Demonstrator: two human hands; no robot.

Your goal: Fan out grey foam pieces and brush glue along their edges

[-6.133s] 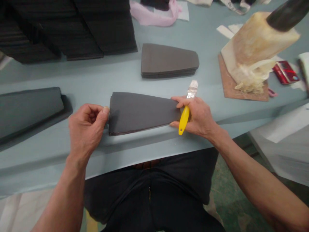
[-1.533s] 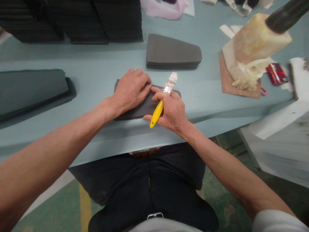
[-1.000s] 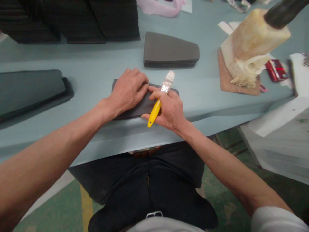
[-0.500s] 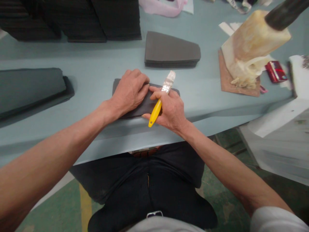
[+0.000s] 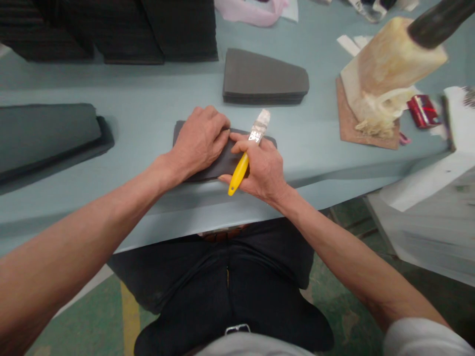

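Note:
A dark grey flat piece (image 5: pixel 222 163), its material unclear, lies on the table near the front edge, partly hidden under both hands. My left hand (image 5: pixel 202 138) rests across its left half, fingers curled together at the far edge and the thumb beside them. My right hand (image 5: pixel 265 168) grips a paintbrush (image 5: pixel 238 173) with a yellow handle, held slantwise with its whitened bristles pointing away from me. The same hand's thumb touches the near edge of the piece, and its index finger reaches the far edge close to my left fingertips.
Beyond my hands sits a stack of grey tapered pieces (image 5: pixel 265 76). Tall dark stacks (image 5: pixel 178 29) stand at the back left, and more dark panels (image 5: pixel 44 138) lie at left. A stained plastic container (image 5: pixel 393 59) stands on a brown board (image 5: pixel 351 126), near a red packet (image 5: pixel 424 111).

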